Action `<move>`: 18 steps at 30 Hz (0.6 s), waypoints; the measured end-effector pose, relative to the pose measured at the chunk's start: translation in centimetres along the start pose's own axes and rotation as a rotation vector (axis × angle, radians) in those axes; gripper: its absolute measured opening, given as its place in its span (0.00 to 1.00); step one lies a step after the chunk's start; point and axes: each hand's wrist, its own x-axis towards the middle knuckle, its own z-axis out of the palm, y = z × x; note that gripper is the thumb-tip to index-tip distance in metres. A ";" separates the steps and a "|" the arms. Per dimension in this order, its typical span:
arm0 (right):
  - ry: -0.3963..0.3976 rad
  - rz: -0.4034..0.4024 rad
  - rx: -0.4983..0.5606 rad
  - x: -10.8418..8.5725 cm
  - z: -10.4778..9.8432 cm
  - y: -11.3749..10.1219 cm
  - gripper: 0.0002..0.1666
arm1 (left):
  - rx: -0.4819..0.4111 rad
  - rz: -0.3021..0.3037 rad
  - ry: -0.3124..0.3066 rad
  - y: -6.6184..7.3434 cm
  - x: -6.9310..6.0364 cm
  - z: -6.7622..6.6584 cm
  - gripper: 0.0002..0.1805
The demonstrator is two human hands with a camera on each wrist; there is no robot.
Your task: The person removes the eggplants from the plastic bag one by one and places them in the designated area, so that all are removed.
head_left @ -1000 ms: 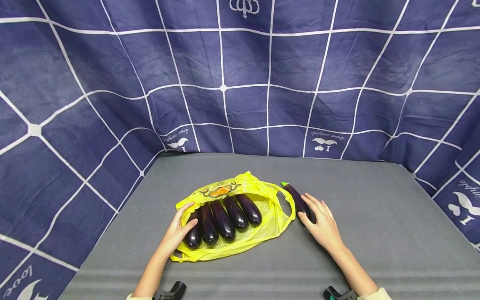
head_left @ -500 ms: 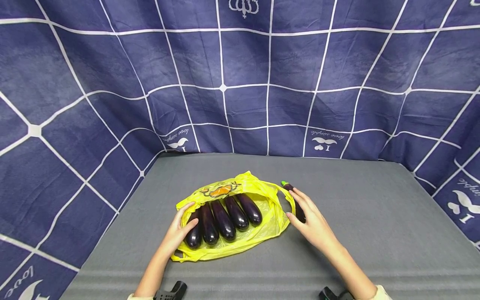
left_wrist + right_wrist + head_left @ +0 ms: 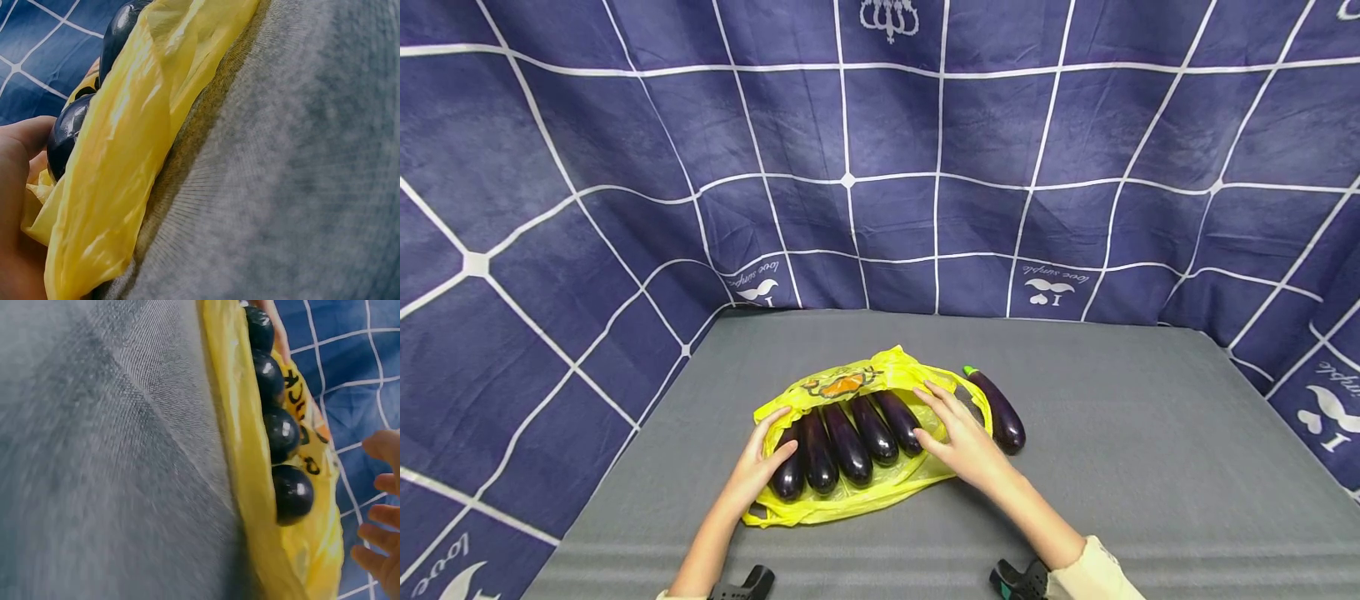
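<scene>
Eggplants [image 3: 850,450], five, glossy and dark purple, lie side by side in a yellow plastic bag [image 3: 857,504] at six o'clock in the head view. One loose eggplant [image 3: 998,412] rests on the gray table [image 3: 1150,450] just beyond the bag's three o'clock side, green stem toward eleven. The left hand [image 3: 756,467] is at the bag's nine o'clock edge, thumb and forefinger apart; whether it grips cannot be told. The right hand [image 3: 966,446], fingers spread and holding nothing, is over the bag's three o'clock end. Navy, white-lined cloth [image 3: 887,212] hangs at twelve.
</scene>
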 end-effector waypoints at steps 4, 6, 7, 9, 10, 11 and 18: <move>-0.065 0.037 -0.001 0.5 1.5 0.2 0.33 | -0.011 0.015 0.001 -0.1 0.0 0.0 0.30; -0.093 0.046 -0.002 0.6 2.2 0.4 0.33 | -0.007 0.014 0.003 -0.1 0.0 0.0 0.30; -0.106 0.047 -0.009 0.7 2.5 0.5 0.33 | -0.001 0.012 0.004 -0.2 0.0 0.0 0.30; -0.132 0.051 0.003 0.7 3.0 0.7 0.33 | 0.013 0.002 0.003 -0.2 -0.1 -0.1 0.30; -0.143 0.051 0.003 0.7 3.2 0.7 0.33 | 0.017 -0.003 0.002 -0.2 -0.1 -0.1 0.30; -0.158 0.052 0.006 0.6 3.4 0.8 0.32 | 0.020 -0.006 0.001 -0.1 -0.1 -0.1 0.30; -0.190 0.048 0.034 0.5 3.9 1.2 0.30 | 0.017 -0.004 -0.002 -0.1 0.0 -0.1 0.30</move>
